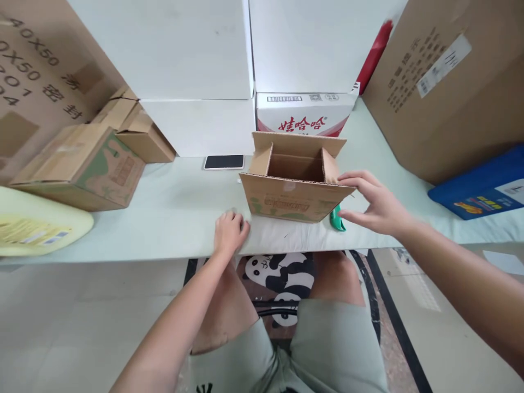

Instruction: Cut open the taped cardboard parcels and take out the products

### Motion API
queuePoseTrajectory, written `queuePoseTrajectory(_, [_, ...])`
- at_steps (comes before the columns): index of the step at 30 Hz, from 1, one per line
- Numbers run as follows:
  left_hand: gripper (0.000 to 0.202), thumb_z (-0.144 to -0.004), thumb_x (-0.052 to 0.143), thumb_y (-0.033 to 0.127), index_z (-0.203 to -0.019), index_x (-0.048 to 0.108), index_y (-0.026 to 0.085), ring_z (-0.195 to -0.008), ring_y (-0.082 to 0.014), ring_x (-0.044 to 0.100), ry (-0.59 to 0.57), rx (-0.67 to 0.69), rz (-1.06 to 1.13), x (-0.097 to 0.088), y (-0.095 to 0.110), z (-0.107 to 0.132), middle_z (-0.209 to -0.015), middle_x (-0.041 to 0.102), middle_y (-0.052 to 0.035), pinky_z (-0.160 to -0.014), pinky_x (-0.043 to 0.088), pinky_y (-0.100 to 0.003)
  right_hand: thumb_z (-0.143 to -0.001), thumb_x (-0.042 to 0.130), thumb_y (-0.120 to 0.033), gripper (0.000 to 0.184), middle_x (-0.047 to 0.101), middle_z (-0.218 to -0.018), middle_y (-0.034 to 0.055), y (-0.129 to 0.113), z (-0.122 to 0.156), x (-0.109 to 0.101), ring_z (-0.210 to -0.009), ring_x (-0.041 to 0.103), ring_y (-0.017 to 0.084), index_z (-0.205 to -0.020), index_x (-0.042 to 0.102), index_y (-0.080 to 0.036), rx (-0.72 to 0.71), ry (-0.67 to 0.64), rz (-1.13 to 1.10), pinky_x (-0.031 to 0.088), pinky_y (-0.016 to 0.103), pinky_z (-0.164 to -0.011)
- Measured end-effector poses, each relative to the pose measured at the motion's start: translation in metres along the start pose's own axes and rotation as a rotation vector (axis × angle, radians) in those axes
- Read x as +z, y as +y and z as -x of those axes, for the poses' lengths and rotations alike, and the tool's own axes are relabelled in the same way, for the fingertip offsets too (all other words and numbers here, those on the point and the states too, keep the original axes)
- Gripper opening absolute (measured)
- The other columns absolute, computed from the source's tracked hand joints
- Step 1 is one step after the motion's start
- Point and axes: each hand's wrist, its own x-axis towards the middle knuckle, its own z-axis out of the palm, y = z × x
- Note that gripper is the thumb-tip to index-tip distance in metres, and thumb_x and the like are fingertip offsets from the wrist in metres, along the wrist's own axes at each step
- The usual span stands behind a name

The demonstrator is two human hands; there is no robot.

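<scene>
Corrugated cardboard, small open box (292,185), green print on its front wall. It stands upright near the front edge of the pale green table (164,218), directly ahead of the person. Top flaps are up or folded outward; the inside shows bare brown board.

Left hand (229,232): rests knuckles-up on the table just beside the box's front left corner, not touching it. Fingers are curled in together; cannot tell whether anything lies under them.

Right hand (376,204): at the box's right side, fingers spread apart. The upper fingertips are at the edge of the out-turned right flap. Nothing is gripped.

Green plastic tool (338,218): small, lies on the table against the box's front right corner, just below the right hand's thumb.

Around:
- Black phone (224,161), flat, screen dark, behind and left of the box.
- Red-and-white printed carton (305,114), right behind the box.
- Closed green-printed carton (82,169), well to the left.
- Yellow pack (36,224), far left edge.
- Large brown carton (450,82) and blue package (483,188), right.
</scene>
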Motion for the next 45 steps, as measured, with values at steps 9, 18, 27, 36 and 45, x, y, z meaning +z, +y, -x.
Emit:
queuePoseTrajectory(9, [0.027,-0.100,0.047,0.029,-0.088,0.069,0.019,-0.107,-0.0328,0.061,0.018,-0.007,0.039,-0.003,0.003,0.005,-0.104,0.069,-0.0166,-0.087,0.042,-0.043,-0.086,0.072,-0.047,0.021,0.063,-0.114,0.0070,-0.018,-0.018,0.039,-0.096,0.064,0.021,-0.093,0.081,-0.029,0.152,0.120,-0.127,0.060,0.042,-0.083])
queuePoseTrajectory(18, [0.025,-0.099,0.048,0.027,-0.089,0.070,0.019,-0.107,-0.0317,0.061,0.028,-0.007,0.060,-0.003,0.002,0.007,-0.104,0.070,-0.0165,-0.088,0.041,-0.043,-0.077,0.075,-0.055,0.037,0.063,-0.097,0.0047,-0.009,-0.019,-0.003,-0.089,0.061,0.017,-0.087,0.070,-0.019,0.303,0.700,-0.205,0.054,0.039,-0.089])
queuePoseTrajectory(27, [0.028,-0.099,0.047,0.032,-0.083,0.067,0.020,-0.104,-0.0316,0.062,0.035,0.005,0.049,-0.001,0.000,0.003,-0.100,0.071,-0.0149,-0.086,0.041,-0.043,-0.078,0.073,-0.027,0.028,0.059,-0.093,0.0056,0.048,0.008,-0.088,-0.099,0.061,0.023,-0.104,0.080,-0.018,0.361,0.901,0.384,0.049,0.047,-0.097])
queuePoseTrajectory(36, [0.028,-0.097,0.049,0.031,-0.074,0.063,0.022,-0.097,-0.0292,0.063,0.055,0.016,-0.018,-0.003,0.000,0.001,-0.091,0.070,-0.0124,-0.082,0.041,-0.041,-0.086,0.073,-0.019,0.033,0.048,-0.105,0.0098,0.116,-0.038,-0.064,-0.094,0.050,0.022,-0.119,0.076,-0.014,0.587,0.740,0.287,0.041,0.043,-0.107])
queuePoseTrajectory(45, [0.029,-0.096,0.048,0.029,-0.069,0.057,0.022,-0.092,-0.0286,0.062,0.052,0.041,-0.026,-0.002,-0.002,-0.002,-0.086,0.069,-0.0114,-0.079,0.038,-0.040,-0.100,0.058,-0.028,0.019,0.060,-0.115,0.0135,0.179,-0.016,-0.050,-0.089,0.052,0.018,-0.116,0.063,-0.019,0.572,0.780,0.267,0.051,0.040,-0.093])
